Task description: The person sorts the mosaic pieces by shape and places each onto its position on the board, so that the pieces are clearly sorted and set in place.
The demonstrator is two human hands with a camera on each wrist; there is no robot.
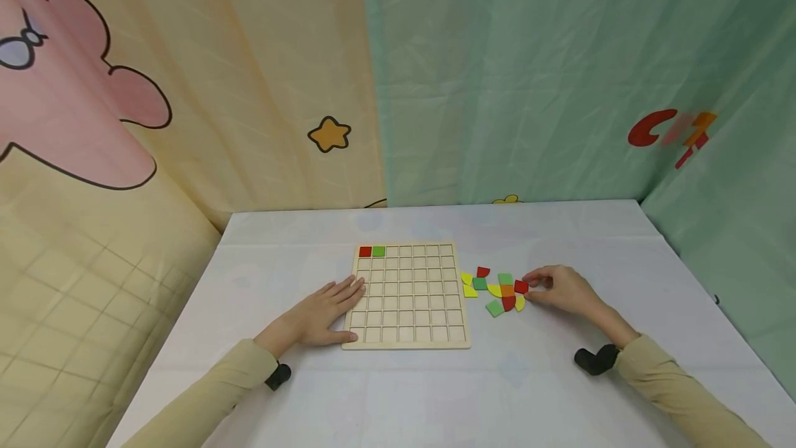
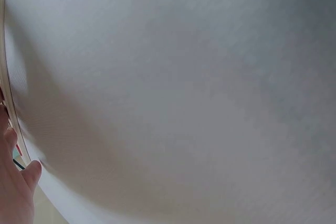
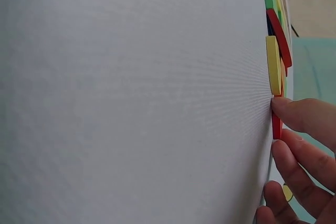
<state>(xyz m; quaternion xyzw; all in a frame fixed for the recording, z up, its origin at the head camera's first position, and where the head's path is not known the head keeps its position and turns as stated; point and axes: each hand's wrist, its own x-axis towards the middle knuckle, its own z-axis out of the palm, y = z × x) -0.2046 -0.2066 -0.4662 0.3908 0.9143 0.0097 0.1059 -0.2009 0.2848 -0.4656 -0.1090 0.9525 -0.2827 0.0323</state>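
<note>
Has the wooden grid board [image 1: 413, 303] lying flat on the white table [image 1: 435, 393], with a red square [image 1: 365, 252] in its far left corner cell and a green square [image 1: 378, 252] in the next cell to the right. Rests the left hand [image 1: 326, 313] on the left edge of the grid board, with fingers straight and close together and thumb spread well away from them, toward the board's near left corner. Pinches a red tile [image 1: 521, 287] between thumb and fingertips of the right hand [image 1: 560, 289], to the right of the board and apart from it. Cannot tell about any lift of this tile off the table. Between the board and the right hand, has loose pieces lying about: two yellow pieces [image 1: 470, 291] just beside the board's right edge, then a dark green piece [image 1: 479, 283] and a red quarter-round [image 1: 483, 272]; further right of the board, an orange square [image 1: 506, 290]. Faces, beyond the board, a yellow curtain [image 1: 267, 88] and a green curtain [image 1: 497, 88].
</note>
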